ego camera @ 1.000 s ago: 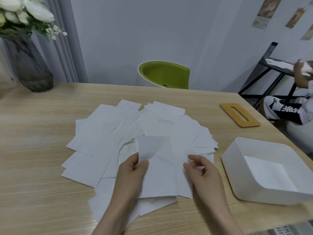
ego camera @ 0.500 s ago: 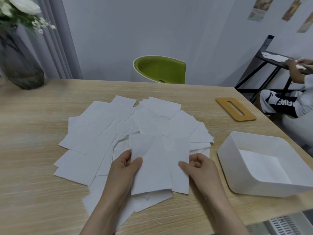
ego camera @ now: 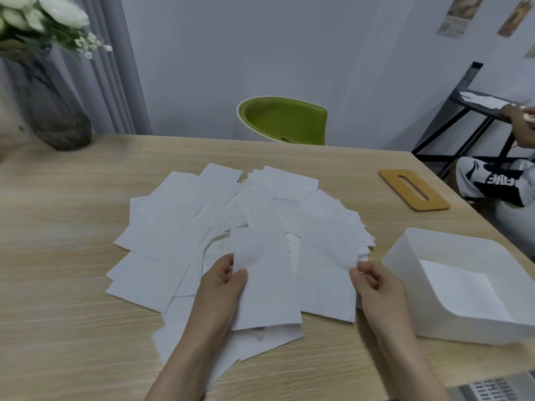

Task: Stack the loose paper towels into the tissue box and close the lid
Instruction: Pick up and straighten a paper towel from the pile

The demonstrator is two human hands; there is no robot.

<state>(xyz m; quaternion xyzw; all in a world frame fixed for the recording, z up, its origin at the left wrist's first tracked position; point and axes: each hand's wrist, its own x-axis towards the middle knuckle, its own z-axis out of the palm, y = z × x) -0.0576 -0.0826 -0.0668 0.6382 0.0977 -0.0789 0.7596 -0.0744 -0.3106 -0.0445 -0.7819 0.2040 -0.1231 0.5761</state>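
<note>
Several white paper towels (ego camera: pixel 185 215) lie fanned out on the wooden table (ego camera: pixel 63 299). My left hand (ego camera: pixel 223 285) pinches the left edge of one folded towel (ego camera: pixel 266 285) at the front of the pile. My right hand (ego camera: pixel 373 285) pinches the right edge of a second towel (ego camera: pixel 327 267) beside it. The white tissue box (ego camera: pixel 405 290) stands open at the right, with a white towel (ego camera: pixel 460 287) lying flat on its bottom. Its tan wooden lid (ego camera: pixel 414 193) with a slot lies on the table behind the box.
A dark glass vase (ego camera: pixel 55 111) with white flowers stands at the table's back left. A green chair (ego camera: pixel 283 120) sits behind the table. Another person (ego camera: pixel 498 180) sits at the right beside a black-framed desk (ego camera: pixel 469 111).
My right hand has slid to the right and taken hold of a second towel, pulling it out beside the one in my left hand. The view shifted a little.
</note>
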